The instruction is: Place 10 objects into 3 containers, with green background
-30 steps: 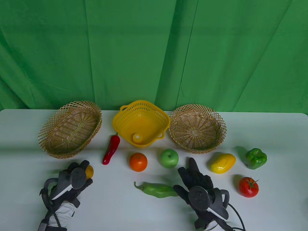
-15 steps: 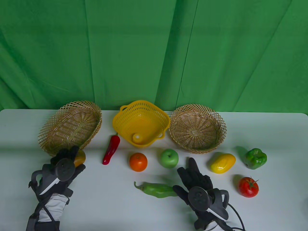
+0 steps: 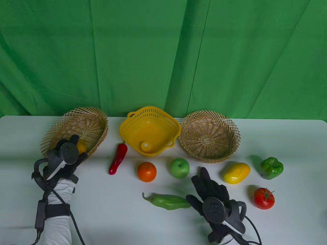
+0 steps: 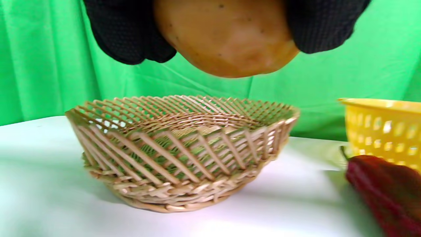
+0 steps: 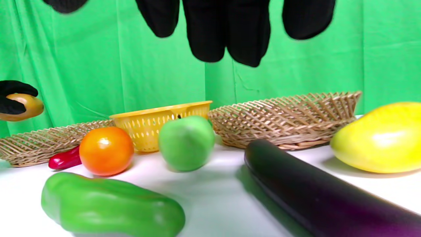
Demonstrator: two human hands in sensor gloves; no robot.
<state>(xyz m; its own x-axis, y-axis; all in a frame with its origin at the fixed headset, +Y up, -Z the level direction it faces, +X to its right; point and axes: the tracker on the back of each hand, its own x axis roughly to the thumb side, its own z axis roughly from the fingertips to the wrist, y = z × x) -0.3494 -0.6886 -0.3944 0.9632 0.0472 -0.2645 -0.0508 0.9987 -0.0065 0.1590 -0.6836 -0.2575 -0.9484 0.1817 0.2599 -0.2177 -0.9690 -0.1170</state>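
My left hand (image 3: 73,143) grips a yellow-brown round fruit (image 3: 81,147) and holds it above the front rim of the left wicker basket (image 3: 84,120). The left wrist view shows the fruit (image 4: 227,36) between gloved fingers (image 4: 128,29), above that basket (image 4: 181,154). My right hand (image 3: 201,186) is open and empty, with its fingers (image 5: 227,29) hanging above a dark purple eggplant (image 5: 315,194) that the hand hides in the table view. The yellow plastic basket (image 3: 158,114) holds a small pale ball (image 3: 146,146). The right wicker basket (image 3: 209,135) holds nothing.
On the table lie a red chili (image 3: 118,158), an orange (image 3: 146,171), a green apple (image 3: 179,167), a long green pepper (image 3: 167,201), a yellow mango (image 3: 236,173), a green bell pepper (image 3: 271,168) and a tomato (image 3: 263,198).
My left hand has carried the fruit up and away from the table, from near the front to over the left basket's rim. The right hand has barely moved.
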